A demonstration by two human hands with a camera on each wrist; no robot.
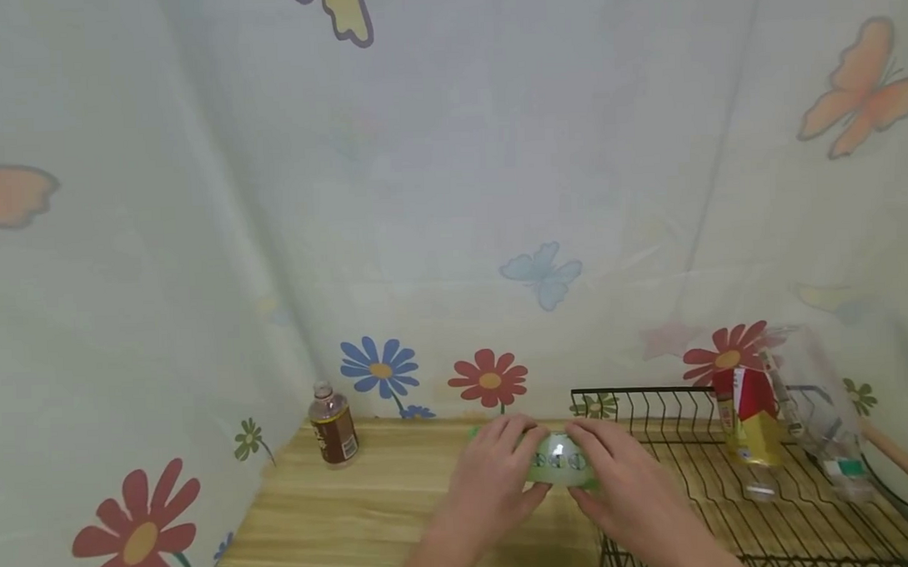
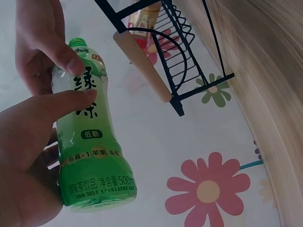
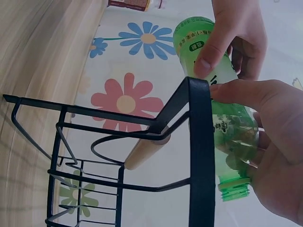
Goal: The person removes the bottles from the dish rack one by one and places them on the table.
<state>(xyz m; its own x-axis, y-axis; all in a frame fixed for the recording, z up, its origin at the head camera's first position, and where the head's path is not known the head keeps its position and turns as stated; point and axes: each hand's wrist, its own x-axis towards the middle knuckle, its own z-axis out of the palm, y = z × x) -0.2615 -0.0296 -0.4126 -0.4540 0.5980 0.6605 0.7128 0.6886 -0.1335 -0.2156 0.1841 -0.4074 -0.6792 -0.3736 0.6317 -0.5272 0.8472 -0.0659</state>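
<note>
Both hands hold a green plastic tea bottle (image 1: pixel 558 461) lying sideways above the table. My left hand (image 1: pixel 498 475) grips its base end, and my right hand (image 1: pixel 622 478) grips the half toward the neck. In the left wrist view the thumbs of both hands press on the bottle's label (image 2: pixel 90 134), which carries dark Chinese lettering. The neck (image 3: pixel 234 189) points past the right hand in the right wrist view; whether a cap is on it, I cannot tell. Fingers behind the bottle are partly hidden.
A black wire rack (image 1: pixel 693 459) with a wooden handle (image 3: pixel 147 150) stands at the right. On it are a red and yellow bottle (image 1: pixel 755 423) and a clear plastic bottle (image 1: pixel 819 412). A brown-labelled bottle (image 1: pixel 335 429) stands at the wooden table's (image 1: pixel 312 522) back left. Flowered curtain hangs behind.
</note>
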